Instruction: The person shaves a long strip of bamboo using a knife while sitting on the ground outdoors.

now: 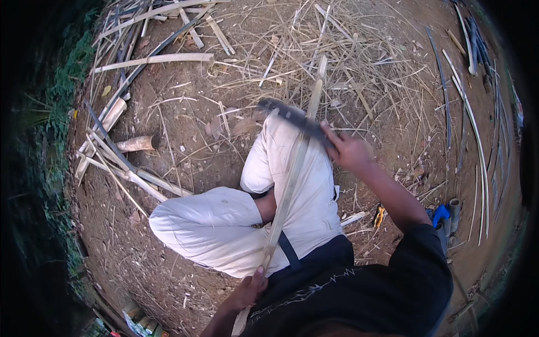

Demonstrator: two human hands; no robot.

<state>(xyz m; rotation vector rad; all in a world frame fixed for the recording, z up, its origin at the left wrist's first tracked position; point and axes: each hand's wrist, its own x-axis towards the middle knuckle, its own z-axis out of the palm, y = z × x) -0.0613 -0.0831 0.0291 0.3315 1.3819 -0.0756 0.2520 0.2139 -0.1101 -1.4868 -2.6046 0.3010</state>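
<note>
A long split bamboo strip [292, 185] runs lengthwise over my right thigh, from beside my waist to beyond my knee. My left hand [250, 289] is closed around its near part, close to my left hip. In my right hand [351, 153] is a dark, broad-bladed knife [289, 117], somewhat blurred. Its blade lies across the strip just above my right knee, pointing to the left. The fingers of that hand wrap the knife's near end, and its handle is mostly hidden. Whether the edge bites into the bamboo, I cannot tell.
Thin shavings [359, 67] cover the ground ahead. Split bamboo pieces [154, 59] and a short bamboo section [136, 144] lie at the left. Long strips [474, 132] stretch along the right side. By my right elbow are a blue object [439, 215] and bamboo tubes [454, 213].
</note>
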